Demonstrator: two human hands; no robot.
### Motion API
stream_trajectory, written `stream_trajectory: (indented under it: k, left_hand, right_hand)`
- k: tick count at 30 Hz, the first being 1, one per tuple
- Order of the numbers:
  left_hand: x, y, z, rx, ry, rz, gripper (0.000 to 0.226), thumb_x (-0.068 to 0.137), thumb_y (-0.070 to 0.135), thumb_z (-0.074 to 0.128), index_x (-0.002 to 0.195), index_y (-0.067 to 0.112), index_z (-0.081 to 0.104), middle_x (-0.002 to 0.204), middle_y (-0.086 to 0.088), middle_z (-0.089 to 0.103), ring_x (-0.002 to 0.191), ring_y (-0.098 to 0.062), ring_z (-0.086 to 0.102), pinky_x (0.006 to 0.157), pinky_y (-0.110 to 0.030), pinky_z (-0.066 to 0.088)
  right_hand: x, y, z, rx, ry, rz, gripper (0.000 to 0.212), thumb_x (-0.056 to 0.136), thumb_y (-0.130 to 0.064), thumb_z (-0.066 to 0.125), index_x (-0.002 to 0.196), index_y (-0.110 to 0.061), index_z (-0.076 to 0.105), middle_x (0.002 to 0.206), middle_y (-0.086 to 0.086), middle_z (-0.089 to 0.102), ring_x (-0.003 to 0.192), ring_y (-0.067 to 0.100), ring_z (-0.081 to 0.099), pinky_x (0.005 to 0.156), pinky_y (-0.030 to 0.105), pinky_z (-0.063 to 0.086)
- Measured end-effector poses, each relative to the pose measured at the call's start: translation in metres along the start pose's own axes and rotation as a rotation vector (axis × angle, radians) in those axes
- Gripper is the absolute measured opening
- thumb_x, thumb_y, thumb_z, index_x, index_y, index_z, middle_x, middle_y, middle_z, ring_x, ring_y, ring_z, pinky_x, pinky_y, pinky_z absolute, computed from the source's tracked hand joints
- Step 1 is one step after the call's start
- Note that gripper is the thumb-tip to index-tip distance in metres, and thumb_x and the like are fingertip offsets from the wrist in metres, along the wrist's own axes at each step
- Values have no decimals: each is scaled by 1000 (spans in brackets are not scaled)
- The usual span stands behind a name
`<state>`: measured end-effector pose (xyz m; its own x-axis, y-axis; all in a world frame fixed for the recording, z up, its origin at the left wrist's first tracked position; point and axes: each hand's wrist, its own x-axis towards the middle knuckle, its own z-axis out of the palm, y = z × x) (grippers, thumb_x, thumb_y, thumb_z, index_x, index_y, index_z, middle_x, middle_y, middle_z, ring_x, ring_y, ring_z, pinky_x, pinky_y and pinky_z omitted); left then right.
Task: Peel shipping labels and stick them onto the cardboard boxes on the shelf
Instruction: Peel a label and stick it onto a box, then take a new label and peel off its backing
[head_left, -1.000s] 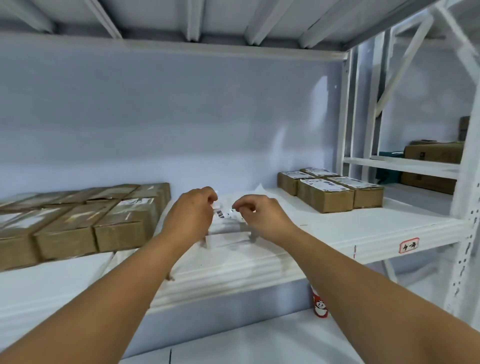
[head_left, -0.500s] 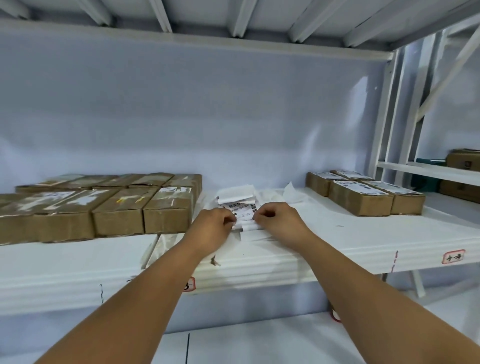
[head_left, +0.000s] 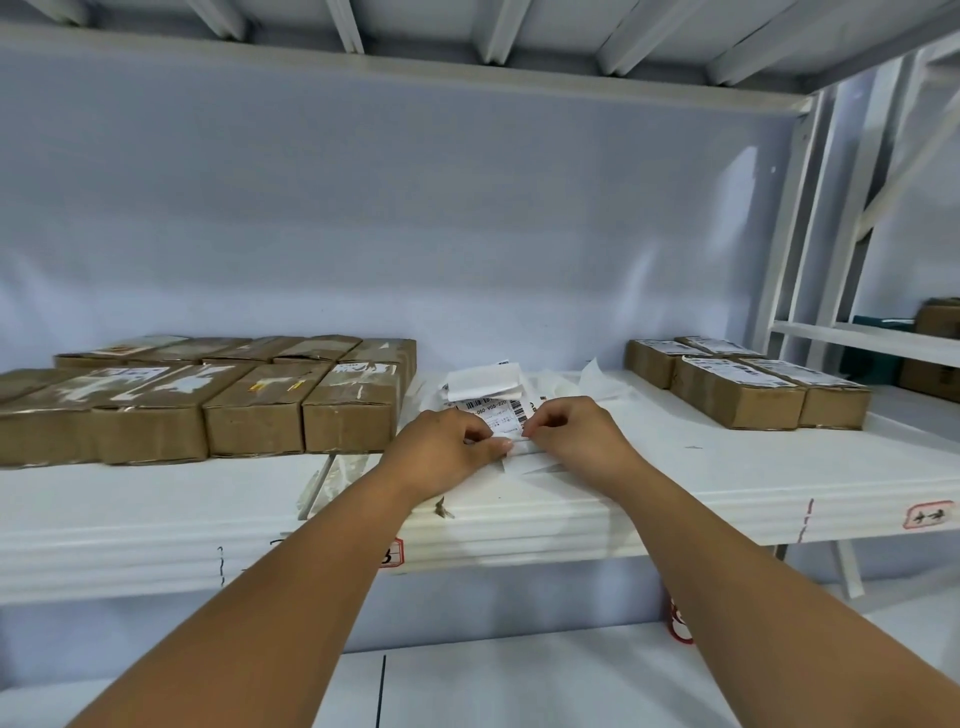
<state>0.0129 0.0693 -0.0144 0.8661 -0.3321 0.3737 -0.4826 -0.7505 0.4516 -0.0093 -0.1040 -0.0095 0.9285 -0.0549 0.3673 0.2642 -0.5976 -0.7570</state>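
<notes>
A white shipping label (head_left: 493, 413) with barcodes lies on a pile of label sheets in the middle of the white shelf (head_left: 727, 467). My left hand (head_left: 447, 452) and my right hand (head_left: 576, 434) both pinch its near edge, fingertips almost touching. Several brown cardboard boxes (head_left: 260, 410) stand in rows to the left, most with bare or tape-marked tops. Three more boxes (head_left: 737, 389) with labels on top sit to the right.
Loose white backing papers (head_left: 592, 379) lie crumpled behind the pile. White uprights (head_left: 795, 234) close the bay at the right, with another shelf and boxes (head_left: 935, 322) beyond. A lower shelf (head_left: 519, 675) and a red-and-white cup (head_left: 678, 623) sit below.
The camera has turned left and moved closer. Both hands have come down onto the label pile, and the barcode label now shows between them.
</notes>
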Motion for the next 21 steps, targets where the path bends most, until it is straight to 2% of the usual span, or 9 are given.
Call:
stream_trajectory:
  k: [2,5,7,10,17,21]
  left_hand:
    - [0,1,0,-18,8,8,38,91,47,52,70,17,64,60,1,52,63,-17,50,58,-30,34]
    - [0,0,1,-2,42,31,21,91,34,56,86,20,71,80,4,63,75,-13,56,67,-27,41]
    - [1,-1,1,-37,71,42,13,89,28,61,92,21,72,88,8,65,82,-8,57,73,-22,43]
    - [1,-3,2,-46,101,53,10,89,24,62,91,18,70,86,6,66,78,-10,57,68,-20,40]
    - [2,-5,3,-56,175,67,10,92,15,56,88,12,65,82,-5,68,74,-18,59,62,-22,37]
    - [4,-6,4,-88,204,70,10,92,13,55,87,11,64,81,-7,68,74,-22,64,72,-30,48]
  right_hand:
    - [1,1,0,6,-18,-9,16,81,-7,59,73,-18,69,70,-8,60,65,8,50,58,15,37]
    - [1,2,1,72,-36,2,19,79,-4,60,77,-21,68,73,-5,58,66,8,49,60,19,38]
    - [2,2,1,91,-35,-5,22,77,-3,62,86,-23,67,86,-3,59,73,8,50,65,17,39]
    - [2,2,1,41,2,-46,24,76,-5,65,87,-26,62,102,-1,53,81,3,47,71,14,37]
    - [1,2,1,-8,15,-88,26,77,-8,65,74,-29,51,89,-2,40,74,4,41,65,15,32]
    - [1,3,1,-3,12,-77,26,77,-9,66,73,-29,50,91,-1,40,73,5,42,62,14,31]
